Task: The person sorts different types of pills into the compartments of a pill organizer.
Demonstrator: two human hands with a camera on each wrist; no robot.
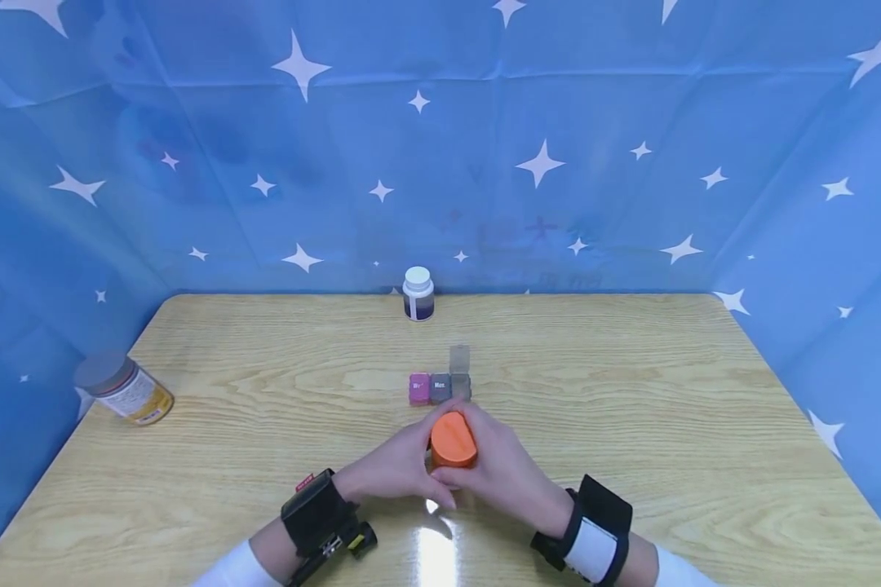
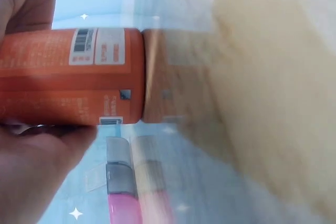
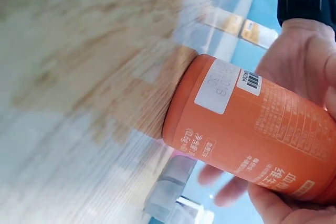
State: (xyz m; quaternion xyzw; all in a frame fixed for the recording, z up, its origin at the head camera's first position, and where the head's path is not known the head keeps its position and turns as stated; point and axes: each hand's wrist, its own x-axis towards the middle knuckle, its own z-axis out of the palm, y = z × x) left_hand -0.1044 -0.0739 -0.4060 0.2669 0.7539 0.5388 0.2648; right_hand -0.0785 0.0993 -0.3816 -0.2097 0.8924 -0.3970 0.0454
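An orange pill bottle (image 1: 453,440) stands upright on the wooden table (image 1: 602,383), its base touching the surface in both wrist views. My left hand (image 1: 395,476) grips it from the left, thumb and fingers curved around its upper part. From the right, my right hand (image 1: 505,470) holds the same bottle, fingers curled about the cap end. Printed text and a barcode show on the bottle's side (image 3: 247,124). Just beyond the hands lies a small pill organizer (image 1: 440,386) with pink and grey compartments. The clear lid (image 1: 459,359) of its right compartment stands open.
A white bottle (image 1: 418,293) with a dark label stands at the table's back edge. Near the left edge is a jar (image 1: 128,391) with a grey lid and yellow label. A blue star-patterned cloth (image 1: 595,106) hangs behind and beside the table. Part of a small red item (image 1: 304,482) shows beside my left wrist.
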